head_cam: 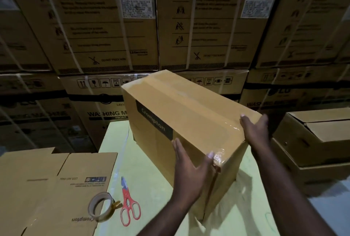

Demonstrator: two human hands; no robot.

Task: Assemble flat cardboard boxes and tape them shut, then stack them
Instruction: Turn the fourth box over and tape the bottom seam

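Head view, looking down at the table (155,179): got one assembled box (189,114) tilted over the pale green top, long axis running away toward the upper left, black Crompton strip on its left side face. Clear tape down the top seam and wrapped over the near end, wrinkled at the near corner. Held between both hands. Got left hand (187,169) flat against the left side face close to the near corner, fingers straight and together, thumb lying on the top edge right at the wrinkled tape. Got right hand (255,133) over the near right top edge, thumb on the top face, fingers spread and reaching over the right side, not clenched. Can't tell whether the lower near corner touches the table or sits just clear of it; shadow right beneath. Left of the box, on the table: red-handled scissors (129,203), blades closed and pointing away. Just beside them, a tape roll (100,206) resting on the near corner of a stack of flat boxes (47,188), print upside down. Off to the right, apart from the table: stacked brown cartons (318,141), top one with flaps not fully down. Behind everything, a wall of big strapped washing-machine cartons (113,27) with caution print and white labels.
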